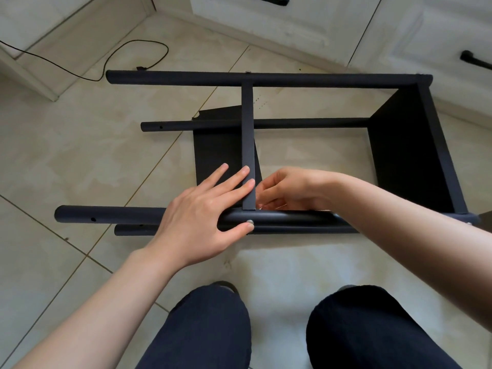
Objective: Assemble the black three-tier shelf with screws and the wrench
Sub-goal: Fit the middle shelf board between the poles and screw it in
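Note:
The black shelf frame (266,79) lies on its side on the tiled floor, with four round posts running left to right. One shelf panel (410,155) is fixed at the right end. A middle panel (248,134) stands edge-on between the near post (111,214) and the far post. My left hand (205,217) lies over the near post, its straight fingers pressing the middle panel and its thumb touching a silver screw head (249,222). My right hand (290,190) is curled just behind the post beside the panel; what its fingertips hold is hidden.
White cabinets with black handles (476,61) line the far wall. A black cable (127,59) loops over the tiles at the far left. My knees (266,328) in dark trousers are close below the frame.

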The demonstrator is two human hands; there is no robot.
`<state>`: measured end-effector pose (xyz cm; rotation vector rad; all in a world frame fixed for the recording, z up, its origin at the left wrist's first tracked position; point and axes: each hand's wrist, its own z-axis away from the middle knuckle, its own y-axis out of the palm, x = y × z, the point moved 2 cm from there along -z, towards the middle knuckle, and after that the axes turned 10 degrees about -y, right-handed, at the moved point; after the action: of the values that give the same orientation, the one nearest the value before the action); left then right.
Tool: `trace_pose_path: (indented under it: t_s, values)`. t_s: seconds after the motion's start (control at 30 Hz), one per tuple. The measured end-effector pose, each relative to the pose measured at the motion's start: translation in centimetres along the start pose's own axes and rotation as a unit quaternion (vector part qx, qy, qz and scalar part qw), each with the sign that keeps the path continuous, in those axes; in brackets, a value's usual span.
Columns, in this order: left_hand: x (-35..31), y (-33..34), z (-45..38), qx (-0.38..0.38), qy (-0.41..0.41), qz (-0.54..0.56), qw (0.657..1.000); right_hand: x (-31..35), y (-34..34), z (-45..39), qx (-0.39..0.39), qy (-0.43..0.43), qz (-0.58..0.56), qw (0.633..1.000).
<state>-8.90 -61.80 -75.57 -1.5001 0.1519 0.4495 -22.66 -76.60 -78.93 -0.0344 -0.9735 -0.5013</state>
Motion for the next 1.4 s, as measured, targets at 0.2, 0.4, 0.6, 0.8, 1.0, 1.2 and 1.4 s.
trace_pose_path:
  t_s: [0.2, 0.4, 0.6, 0.8, 1.0, 1.2, 1.4]
  values:
    - [0.1, 0.2, 0.1, -0.004, 0.0, 0.001, 1.0, -0.2, 0.3, -0.6, 0.024, 0.01, 0.013, 1.0]
    - [0.0, 0.2, 0.1, -0.007, 0.002, 0.0, 1.0, -0.3, 0.1, -0.5, 0.046, 0.032, 0.021, 0.998]
    - [0.2, 0.3, 0.0, 0.002, 0.003, -0.007, 1.0, -0.4, -0.2, -0.8, 0.077, 0.043, -0.003, 0.996]
    - [0.2, 0.3, 0.1, -0.005, 0.003, -0.008, 1.0, -0.8, -0.3, -1.0, 0.082, 0.052, 0.017, 0.995]
    - [0.2, 0.3, 0.1, -0.001, 0.004, -0.009, 1.0, -0.5, -0.4, -1.2, 0.087, 0.064, 0.018, 0.994]
    - [0.3, 0.3, 0.0, 0.007, 0.004, -0.006, 1.0, -0.5, -0.3, -1.0, 0.086, 0.067, 0.008, 0.994]
    - [0.3, 0.4, 0.0, 0.008, 0.004, -0.006, 1.0, -0.7, -0.2, -1.3, 0.081, 0.061, 0.02, 0.995]
